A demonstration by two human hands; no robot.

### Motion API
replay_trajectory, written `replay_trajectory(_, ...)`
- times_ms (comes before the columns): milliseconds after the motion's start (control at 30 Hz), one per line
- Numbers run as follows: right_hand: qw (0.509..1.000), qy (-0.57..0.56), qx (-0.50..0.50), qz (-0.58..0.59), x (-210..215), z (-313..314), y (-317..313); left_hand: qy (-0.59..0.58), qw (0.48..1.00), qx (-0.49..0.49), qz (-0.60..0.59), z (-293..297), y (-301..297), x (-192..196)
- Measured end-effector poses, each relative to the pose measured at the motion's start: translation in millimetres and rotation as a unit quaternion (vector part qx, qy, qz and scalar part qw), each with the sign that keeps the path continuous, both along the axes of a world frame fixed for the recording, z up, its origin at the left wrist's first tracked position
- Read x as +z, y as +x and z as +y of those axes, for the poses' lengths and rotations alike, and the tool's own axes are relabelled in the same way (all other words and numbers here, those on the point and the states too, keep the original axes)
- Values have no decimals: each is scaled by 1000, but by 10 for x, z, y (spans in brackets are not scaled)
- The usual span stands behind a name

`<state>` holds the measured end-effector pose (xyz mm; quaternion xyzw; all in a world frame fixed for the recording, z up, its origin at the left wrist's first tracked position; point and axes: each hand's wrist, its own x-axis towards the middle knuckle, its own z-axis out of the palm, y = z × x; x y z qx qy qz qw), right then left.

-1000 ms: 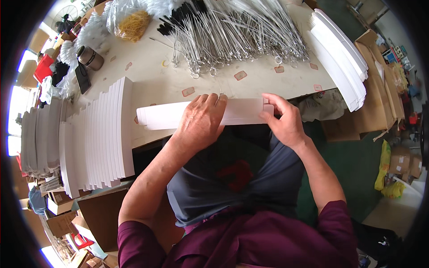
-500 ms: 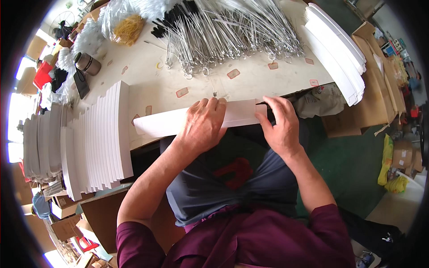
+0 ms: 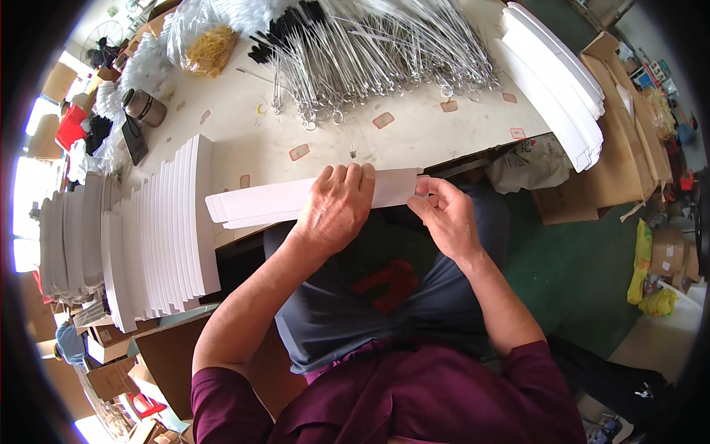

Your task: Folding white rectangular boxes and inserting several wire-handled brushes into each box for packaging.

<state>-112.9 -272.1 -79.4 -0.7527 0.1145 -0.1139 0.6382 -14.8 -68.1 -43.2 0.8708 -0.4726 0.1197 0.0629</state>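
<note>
A long, narrow white cardboard box (image 3: 259,203) lies across the table's front edge, its left end showing small flaps. My left hand (image 3: 336,203) is wrapped over its middle, fingers on top and thumb hidden behind it. At the box's right end, my right hand (image 3: 446,214) closes thumb and fingers on the end flap. To the left stands a row of similar white boxes (image 3: 174,229), packed side by side. A stack of flat white cardboard pieces (image 3: 551,89) lies at the far right of the table.
A large pile of thin metal brushes with looped ends (image 3: 384,59) covers the table's far side. Yellow ties (image 3: 211,50) in a clear bag, a flask (image 3: 146,108) and a dark phone (image 3: 134,140) sit at left. A brown carton (image 3: 592,200) stands right.
The box's left end has shifted left and its small flaps now show. My right hand has moved left and slightly down, its fingers drawing closer together at the box's end.
</note>
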Motion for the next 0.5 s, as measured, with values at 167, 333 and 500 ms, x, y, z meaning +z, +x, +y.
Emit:
replay_trajectory(167,991,82,47,92,210,-16,13,-42,998,-22,-36,-5,-9,-41)
replay_trajectory(333,986,133,84,64,222,-55,41,-43,998,-32,-38,12,11,2)
replay_trajectory(500,955,234,120,139,390,-86,60,18,1000,-3,20,71,-4,5)
